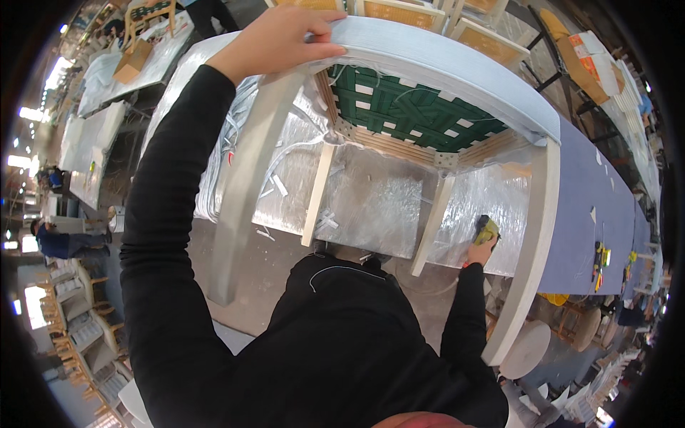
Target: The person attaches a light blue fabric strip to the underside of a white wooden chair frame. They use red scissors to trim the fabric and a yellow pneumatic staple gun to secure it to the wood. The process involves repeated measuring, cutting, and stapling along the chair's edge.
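Note:
A chair frame [551, 214] with pale legs lies tipped on a plastic-covered table, its underside toward me. Dark green woven webbing [407, 103] fills the seat. A band of pale fabric [435, 48] covers the curved rail along its far side. At that rail's left end, my left hand [289, 39] grips the chair with bent fingers and thumb. Lower down, between the right-hand legs, my right hand [481, 252] is closed round a yellow-green and black staple gun [486, 230]. The gun is held over the plastic sheeting; its tip is too small to make out.
Clear plastic sheeting [382, 203] carries scraps of white trim. To the right stands a blue-grey table [581, 207] with several hand tools. Stacked chair frames [399, 13] crowd the far side, and more chairs [78, 321] stand at lower left. Another person [71, 242] is at far left.

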`<act>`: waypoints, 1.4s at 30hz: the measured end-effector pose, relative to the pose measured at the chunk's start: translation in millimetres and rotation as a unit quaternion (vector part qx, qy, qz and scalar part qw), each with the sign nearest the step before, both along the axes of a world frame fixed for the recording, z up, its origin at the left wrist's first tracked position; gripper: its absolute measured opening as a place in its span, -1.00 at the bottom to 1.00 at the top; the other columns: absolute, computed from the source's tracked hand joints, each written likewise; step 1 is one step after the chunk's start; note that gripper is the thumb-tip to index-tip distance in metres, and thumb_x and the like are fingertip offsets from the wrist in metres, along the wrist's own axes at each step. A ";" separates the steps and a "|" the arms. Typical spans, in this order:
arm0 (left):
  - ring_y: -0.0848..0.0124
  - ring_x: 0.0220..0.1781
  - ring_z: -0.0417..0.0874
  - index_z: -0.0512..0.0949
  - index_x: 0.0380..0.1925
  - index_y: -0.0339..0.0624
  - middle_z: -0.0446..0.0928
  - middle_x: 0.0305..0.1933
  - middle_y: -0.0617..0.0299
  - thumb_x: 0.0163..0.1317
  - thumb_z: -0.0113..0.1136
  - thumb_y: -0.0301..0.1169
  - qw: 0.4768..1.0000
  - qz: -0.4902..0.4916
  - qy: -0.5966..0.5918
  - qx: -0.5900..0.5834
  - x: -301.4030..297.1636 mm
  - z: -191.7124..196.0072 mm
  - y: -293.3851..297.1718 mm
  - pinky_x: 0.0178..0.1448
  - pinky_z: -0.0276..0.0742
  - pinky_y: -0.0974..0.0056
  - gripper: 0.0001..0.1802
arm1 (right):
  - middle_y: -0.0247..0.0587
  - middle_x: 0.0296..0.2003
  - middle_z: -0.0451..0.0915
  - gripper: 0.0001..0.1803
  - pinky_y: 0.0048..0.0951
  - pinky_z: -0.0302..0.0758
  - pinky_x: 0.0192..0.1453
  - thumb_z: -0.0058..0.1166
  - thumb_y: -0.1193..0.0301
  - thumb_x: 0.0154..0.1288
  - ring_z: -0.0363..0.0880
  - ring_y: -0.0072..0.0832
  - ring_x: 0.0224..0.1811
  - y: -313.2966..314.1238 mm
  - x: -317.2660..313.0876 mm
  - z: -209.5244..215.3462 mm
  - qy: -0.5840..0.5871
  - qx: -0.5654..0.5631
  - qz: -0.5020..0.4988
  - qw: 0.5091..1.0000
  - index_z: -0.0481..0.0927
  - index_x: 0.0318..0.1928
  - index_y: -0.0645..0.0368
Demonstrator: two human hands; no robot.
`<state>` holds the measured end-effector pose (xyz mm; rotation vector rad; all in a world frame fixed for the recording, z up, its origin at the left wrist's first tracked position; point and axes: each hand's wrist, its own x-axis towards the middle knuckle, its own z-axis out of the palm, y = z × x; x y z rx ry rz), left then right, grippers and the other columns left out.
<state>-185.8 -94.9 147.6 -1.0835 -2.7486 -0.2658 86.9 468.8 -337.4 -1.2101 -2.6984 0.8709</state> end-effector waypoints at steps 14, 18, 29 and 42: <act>-0.05 -0.25 0.77 0.73 -0.45 -0.19 0.75 -0.36 -0.02 0.29 0.43 -0.07 0.997 -0.043 0.024 0.057 -16.9 0.0 13.0 -0.12 0.64 -0.07 -0.61 | -0.47 -0.45 0.57 -0.65 -0.58 0.36 -0.46 0.27 0.36 0.54 0.43 -0.72 -0.55 -332.9 -69.4 300.5 0.390 -0.453 0.062 0.799 0.73 0.19 0.30; -0.03 -0.29 0.77 0.73 -0.48 -0.16 0.72 -0.41 -0.04 0.26 0.45 -0.03 0.999 -0.010 0.009 0.039 -8.5 6.0 17.3 -0.17 0.62 -0.07 -0.60 | -0.38 -0.37 0.69 -0.72 -0.54 0.49 -0.35 0.29 0.47 0.52 0.60 -0.66 -0.44 -411.7 -115.9 320.1 0.536 -0.362 0.081 0.758 0.74 0.14 0.31; -0.01 -0.38 0.70 0.68 -0.45 -0.22 0.61 -0.53 0.02 0.37 0.38 0.07 0.988 -0.130 0.084 0.021 -43.4 -11.6 8.8 -0.21 0.56 0.03 -0.48 | -0.05 -0.29 0.83 -0.60 -0.40 0.69 -0.14 0.52 0.41 0.18 0.88 -0.29 -0.24 -448.0 -157.9 330.7 0.562 -0.119 0.102 0.812 0.69 -0.03 0.32; -0.04 -0.37 0.74 0.67 -0.52 -0.17 0.65 -0.53 0.00 0.30 0.42 -0.01 0.994 -0.087 0.059 0.043 -24.0 -12.9 12.1 -0.22 0.61 -0.02 -0.55 | 0.15 -0.27 0.80 -0.31 -0.36 0.70 -0.11 0.54 0.46 0.06 0.87 -0.16 -0.23 -452.3 -159.8 318.9 0.511 -0.174 0.103 0.835 0.57 0.19 0.51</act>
